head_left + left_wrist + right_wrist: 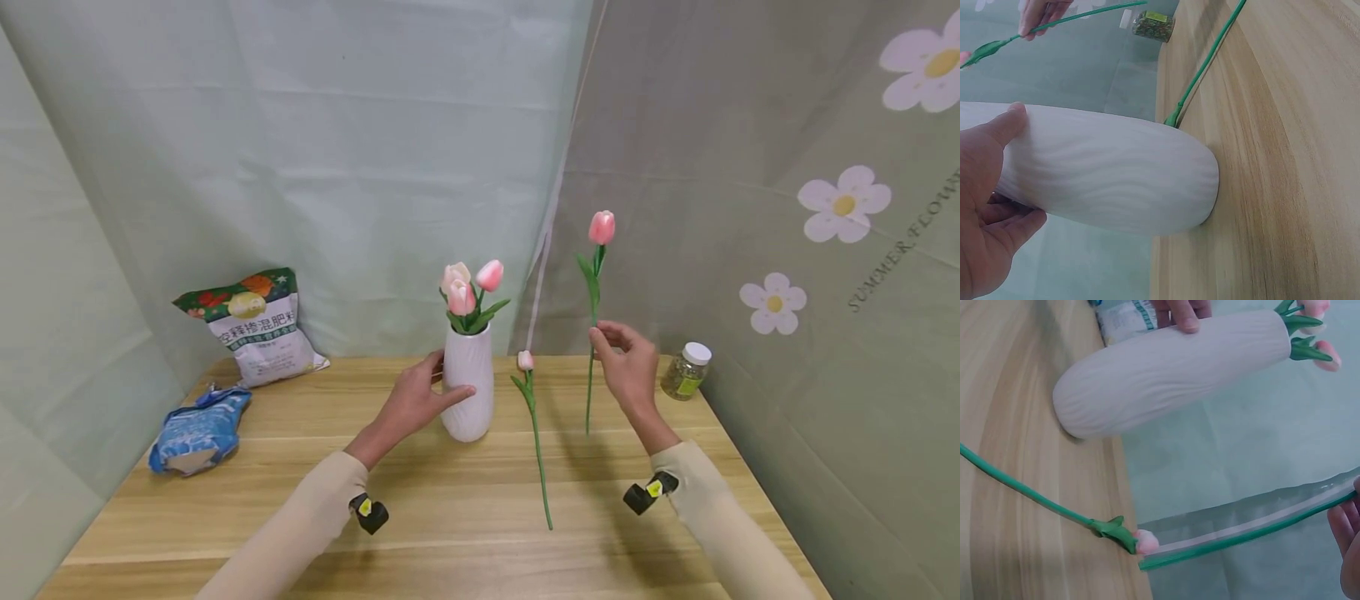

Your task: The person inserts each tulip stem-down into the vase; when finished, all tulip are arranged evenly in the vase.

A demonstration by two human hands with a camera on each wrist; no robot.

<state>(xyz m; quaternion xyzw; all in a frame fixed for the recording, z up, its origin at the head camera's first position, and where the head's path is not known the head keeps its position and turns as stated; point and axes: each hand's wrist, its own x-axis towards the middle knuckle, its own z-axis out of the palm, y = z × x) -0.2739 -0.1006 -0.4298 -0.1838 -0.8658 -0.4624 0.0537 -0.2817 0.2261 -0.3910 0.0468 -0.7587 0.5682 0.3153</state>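
A white ribbed vase (468, 387) stands on the wooden table with several pink and pale tulips (462, 297) in its mouth. My left hand (416, 400) grips the vase from the left, thumb across its front and fingers behind, as the left wrist view also shows (988, 200). My right hand (628, 362) pinches the green stem of a pink tulip (602, 227) and holds it upright in the air, right of the vase. In the right wrist view that stem (1247, 535) hangs with its lower end free. Between the hands another tulip (536, 425) lies on the table.
At the back right stands a small jar (686, 372) with a white lid. A white and green printed bag (258, 333) leans at the back left, with a blue packet (201, 432) in front of it. Curtains with printed flowers (843, 204) close off the table's back and sides.
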